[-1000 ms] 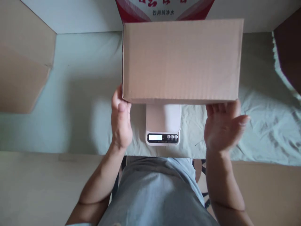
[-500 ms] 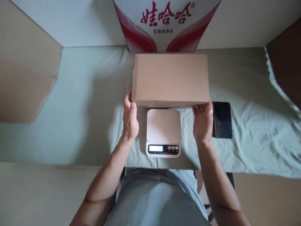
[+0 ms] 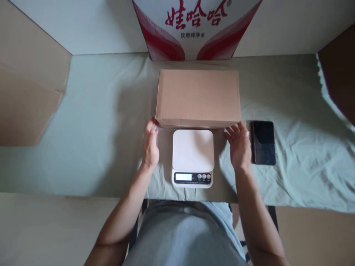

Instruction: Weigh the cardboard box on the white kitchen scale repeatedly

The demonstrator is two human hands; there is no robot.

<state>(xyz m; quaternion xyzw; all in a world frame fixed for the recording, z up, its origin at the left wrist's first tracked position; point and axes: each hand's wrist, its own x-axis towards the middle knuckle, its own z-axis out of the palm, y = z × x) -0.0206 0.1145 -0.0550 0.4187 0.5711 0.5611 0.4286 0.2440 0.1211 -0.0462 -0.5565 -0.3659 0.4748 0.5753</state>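
A plain brown cardboard box (image 3: pixel 198 96) rests on the green cloth behind a white kitchen scale (image 3: pixel 193 150). My left hand (image 3: pixel 151 146) is at the box's near left corner, its fingers loosely extended; whether the fingertips still touch the cardboard I cannot tell. At the near right corner, my right hand (image 3: pixel 240 146) has its fingers spread, palm turned inward, not gripping. The scale lies between my hands with its platform bare and its display lit, the buttons facing me.
A black phone (image 3: pixel 263 142) lies right of my right hand. Behind the brown box stands a white and red carton (image 3: pixel 191 46) with printed characters. Cardboard panels (image 3: pixel 30 92) rise on the left, and a dark brown panel (image 3: pixel 340 70) on the right. The green cloth (image 3: pixel 94 111) covers the table.
The brown box looks smaller and lower, now down on the cloth. My hands have loosened from its near corners and drawn slightly back towards me. The scale and phone stay in place.
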